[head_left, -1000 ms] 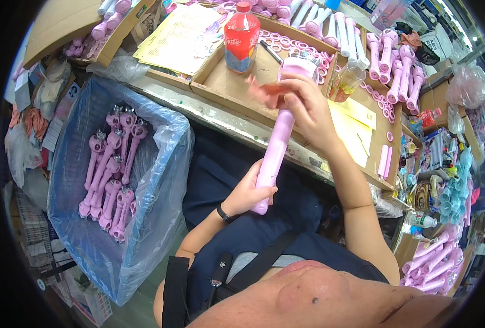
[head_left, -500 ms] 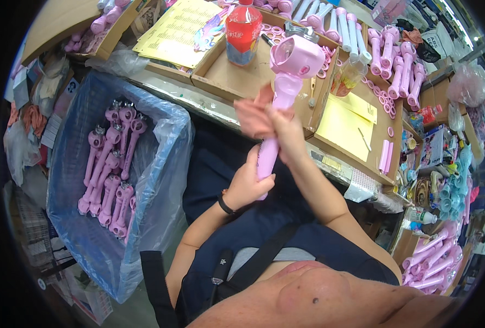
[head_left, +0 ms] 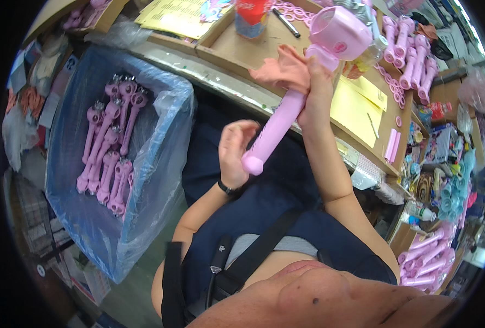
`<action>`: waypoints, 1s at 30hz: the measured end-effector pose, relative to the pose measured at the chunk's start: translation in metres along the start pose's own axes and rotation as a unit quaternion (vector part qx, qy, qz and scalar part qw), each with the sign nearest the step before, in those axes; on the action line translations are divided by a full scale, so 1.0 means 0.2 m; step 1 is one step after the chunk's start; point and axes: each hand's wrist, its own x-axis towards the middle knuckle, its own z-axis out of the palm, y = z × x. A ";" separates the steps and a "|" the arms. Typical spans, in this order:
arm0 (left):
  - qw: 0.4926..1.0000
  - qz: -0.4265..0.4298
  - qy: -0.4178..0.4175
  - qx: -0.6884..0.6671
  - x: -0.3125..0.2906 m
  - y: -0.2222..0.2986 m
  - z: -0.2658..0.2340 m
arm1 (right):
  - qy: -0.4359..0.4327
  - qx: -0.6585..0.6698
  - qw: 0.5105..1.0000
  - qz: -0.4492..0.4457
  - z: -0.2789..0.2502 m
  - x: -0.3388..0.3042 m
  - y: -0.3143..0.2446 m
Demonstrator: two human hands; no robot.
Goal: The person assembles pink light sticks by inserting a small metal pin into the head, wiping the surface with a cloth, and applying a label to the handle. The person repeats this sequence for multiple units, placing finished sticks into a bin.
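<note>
A pink plastic wand (head_left: 278,127) slants across in front of me, its wide ring-shaped head up at the right and its rounded end down at the left. My right hand (head_left: 317,90) is closed round its neck, just below the head. An orange cloth (head_left: 287,70) is bunched against the shaft in the same hand. Beside the rounded end, my left hand (head_left: 235,156) is open, with its fingers loosely curled and off the shaft. Whether its palm side still touches the wand, I cannot tell.
A blue-lined bin (head_left: 160,164) at the left holds several pink wands (head_left: 108,147). On the bench are a cardboard tray (head_left: 226,46), a red-labelled bottle (head_left: 252,19), a black marker (head_left: 286,23), pink rings (head_left: 398,90) and yellow paper (head_left: 357,112). More wands (head_left: 428,257) lie at the right.
The wand has moved to the right and tilted further over. My left hand has loosened from its lower end, and my right hand with the cloth has shifted up toward the head.
</note>
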 end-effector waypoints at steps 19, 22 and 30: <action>0.982 0.131 0.069 -0.115 0.33 0.32 -0.03 | -0.256 -0.656 0.706 -0.070 -0.08 -0.46 0.15; 0.986 0.038 0.102 -0.130 0.33 0.35 -0.08 | -0.310 -0.379 0.811 0.320 -0.10 -0.50 0.12; 0.940 0.083 -0.149 -0.295 0.38 0.32 -0.16 | -0.283 0.489 0.613 0.553 -0.20 -0.64 0.30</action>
